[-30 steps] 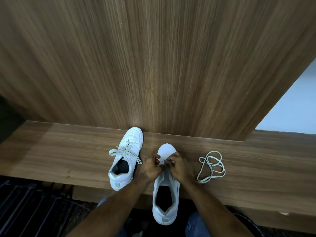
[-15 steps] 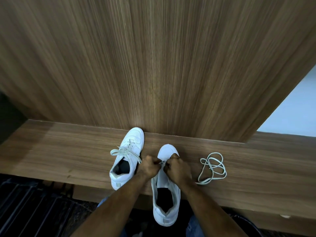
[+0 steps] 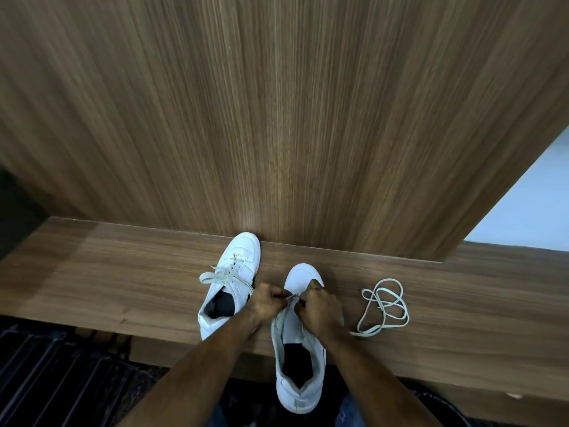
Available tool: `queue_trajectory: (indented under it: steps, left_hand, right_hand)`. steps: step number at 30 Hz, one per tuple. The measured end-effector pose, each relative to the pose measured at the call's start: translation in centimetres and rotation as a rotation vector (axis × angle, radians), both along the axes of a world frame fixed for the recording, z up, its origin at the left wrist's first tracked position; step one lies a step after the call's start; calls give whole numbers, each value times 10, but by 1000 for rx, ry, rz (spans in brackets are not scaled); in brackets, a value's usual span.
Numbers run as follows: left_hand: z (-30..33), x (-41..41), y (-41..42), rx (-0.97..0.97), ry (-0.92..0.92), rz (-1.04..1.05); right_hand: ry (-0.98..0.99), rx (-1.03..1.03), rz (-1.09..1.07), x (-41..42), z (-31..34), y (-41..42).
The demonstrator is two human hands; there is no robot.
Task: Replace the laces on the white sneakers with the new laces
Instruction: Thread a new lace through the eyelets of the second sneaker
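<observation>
Two white sneakers stand on a wooden ledge point(image 3: 123, 278). The left sneaker point(image 3: 229, 282) is laced, its lace ends loose over the side. The right sneaker point(image 3: 300, 340) lies nearer me, heel past the ledge's front edge. My left hand point(image 3: 266, 303) and my right hand point(image 3: 320, 306) are both curled over its front eyelets, pinching a thin white lace point(image 3: 291, 297) stretched between them. A loose white lace point(image 3: 385, 306) lies coiled on the ledge to the right, one end trailing toward my right wrist.
A tall wood-grain panel point(image 3: 277, 118) rises right behind the shoes. A pale wall point(image 3: 529, 211) shows at the right. Dark ribbed flooring point(image 3: 55, 374) lies below the ledge at the left. My knees in blue jeans point(image 3: 348, 411) sit under the right sneaker.
Both hands stay at the right sneaker's front eyelets with small finger shifts; the lace now shows stretched between them. The sneakers and the coiled lace keep their places.
</observation>
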State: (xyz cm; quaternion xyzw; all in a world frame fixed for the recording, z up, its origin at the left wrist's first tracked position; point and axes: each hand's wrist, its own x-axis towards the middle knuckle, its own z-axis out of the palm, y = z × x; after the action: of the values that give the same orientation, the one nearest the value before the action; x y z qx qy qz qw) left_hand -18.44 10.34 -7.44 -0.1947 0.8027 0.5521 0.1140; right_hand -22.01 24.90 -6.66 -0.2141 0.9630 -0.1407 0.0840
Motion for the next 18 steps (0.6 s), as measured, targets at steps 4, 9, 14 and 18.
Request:
queue_trajectory:
  steps: [4,9,14,18]
  left_hand:
    - [0,0,2,-15,-19,7]
    - [-1,1,4,8,-59,78]
    - [5,4,8,84,-89,174]
    - [1,2,9,-58,-34,93]
  right_hand:
    - [-17,-6,-20,5,-3,3]
    - [-36,1,21,4,-2,6]
    - [-46,-29,24,4,-3,8]
    - [-46,-17,2,2,-2,6]
